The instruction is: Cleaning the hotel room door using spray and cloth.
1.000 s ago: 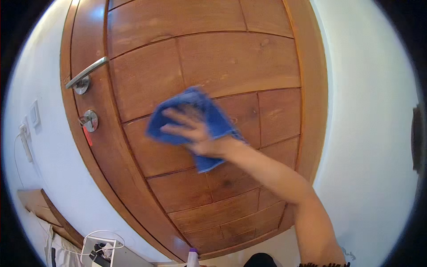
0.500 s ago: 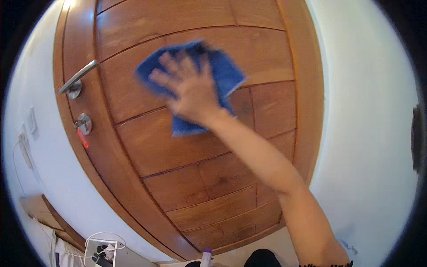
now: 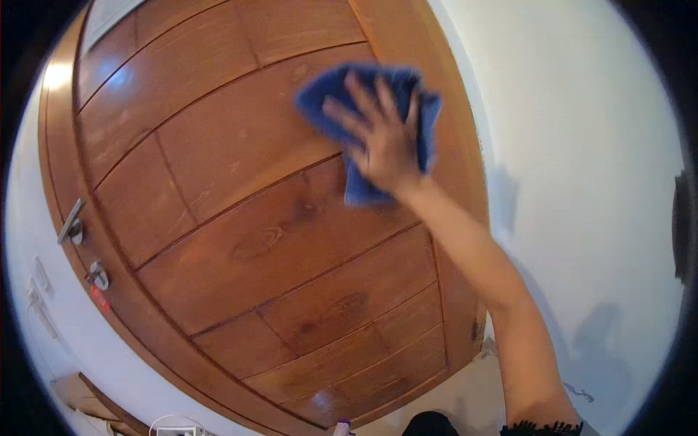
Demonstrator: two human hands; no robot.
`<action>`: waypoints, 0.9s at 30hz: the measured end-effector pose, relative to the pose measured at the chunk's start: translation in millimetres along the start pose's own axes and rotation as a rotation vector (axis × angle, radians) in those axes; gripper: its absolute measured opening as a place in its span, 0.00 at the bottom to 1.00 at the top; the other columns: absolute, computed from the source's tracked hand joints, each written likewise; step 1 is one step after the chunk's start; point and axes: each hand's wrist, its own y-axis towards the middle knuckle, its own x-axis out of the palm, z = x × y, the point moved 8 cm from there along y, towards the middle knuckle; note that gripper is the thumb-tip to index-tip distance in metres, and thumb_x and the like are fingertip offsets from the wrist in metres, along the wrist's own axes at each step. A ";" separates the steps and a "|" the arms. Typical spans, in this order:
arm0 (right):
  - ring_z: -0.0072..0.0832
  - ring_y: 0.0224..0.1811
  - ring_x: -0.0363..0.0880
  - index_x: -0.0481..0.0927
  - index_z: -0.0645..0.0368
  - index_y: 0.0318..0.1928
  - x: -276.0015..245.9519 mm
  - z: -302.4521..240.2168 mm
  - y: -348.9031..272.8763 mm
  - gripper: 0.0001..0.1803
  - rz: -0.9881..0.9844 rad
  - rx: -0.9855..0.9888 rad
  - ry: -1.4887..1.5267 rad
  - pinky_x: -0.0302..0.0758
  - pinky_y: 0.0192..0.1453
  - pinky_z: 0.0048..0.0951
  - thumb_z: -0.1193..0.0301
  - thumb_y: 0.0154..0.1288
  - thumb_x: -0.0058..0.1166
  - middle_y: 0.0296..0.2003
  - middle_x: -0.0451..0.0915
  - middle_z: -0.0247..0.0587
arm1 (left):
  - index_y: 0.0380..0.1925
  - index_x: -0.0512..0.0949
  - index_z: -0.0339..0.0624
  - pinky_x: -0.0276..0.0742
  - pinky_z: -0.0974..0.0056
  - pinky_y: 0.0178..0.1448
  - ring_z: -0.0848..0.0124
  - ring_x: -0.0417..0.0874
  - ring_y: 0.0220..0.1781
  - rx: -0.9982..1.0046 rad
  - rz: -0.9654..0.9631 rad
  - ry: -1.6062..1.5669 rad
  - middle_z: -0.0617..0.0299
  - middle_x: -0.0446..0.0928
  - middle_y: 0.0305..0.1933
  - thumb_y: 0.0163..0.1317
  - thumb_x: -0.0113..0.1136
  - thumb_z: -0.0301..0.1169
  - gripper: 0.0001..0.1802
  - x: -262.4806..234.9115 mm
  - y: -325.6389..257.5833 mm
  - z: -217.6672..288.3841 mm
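My right hand lies flat on a blue cloth, its fingers spread. Beneath the palm, the cloth rests against the brown wooden door, high up and near the door's right side. The cloth's edges stick out around the fingers, and both hand and cloth are slightly blurred. My left hand does not appear. At the lower edge shows the top of a white thing with a purple cap; the rest of it is cut off.
A metal lever handle and a lock with a red tag sit on the door's left side. White wall borders the door on the right. Cardboard and a white cable are at the lower left.
My right hand has slid the blue cloth rightward across the door, toward its right side. The view has shifted, so the handle and lock now appear lower and further left.
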 end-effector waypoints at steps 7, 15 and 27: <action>0.40 0.71 0.48 0.68 0.31 0.61 6.9 96.2 -2.9 0.24 0.109 0.139 -0.006 0.40 0.69 0.60 0.52 0.63 0.45 0.68 0.54 0.31 | 0.35 0.66 0.45 0.67 0.68 0.22 0.76 0.67 0.18 -0.029 0.005 0.000 0.67 0.65 0.20 0.55 0.63 0.27 0.14 16.7 31.9 1.8; 0.44 0.72 0.43 0.67 0.33 0.62 -38.3 47.5 -148.8 0.25 -0.110 0.307 0.082 0.39 0.69 0.60 0.54 0.63 0.46 0.70 0.50 0.33 | 0.35 0.66 0.45 0.67 0.68 0.23 0.76 0.67 0.19 -0.007 -0.034 -0.045 0.67 0.65 0.21 0.55 0.63 0.27 0.14 35.0 40.9 2.2; 0.40 0.72 0.46 0.66 0.31 0.62 1.8 73.3 -46.1 0.25 0.046 0.279 -0.028 0.39 0.69 0.60 0.52 0.65 0.41 0.69 0.53 0.29 | 0.35 0.66 0.45 0.67 0.68 0.24 0.76 0.68 0.20 0.024 0.090 -0.109 0.67 0.65 0.21 0.54 0.63 0.27 0.15 2.0 -7.3 -10.1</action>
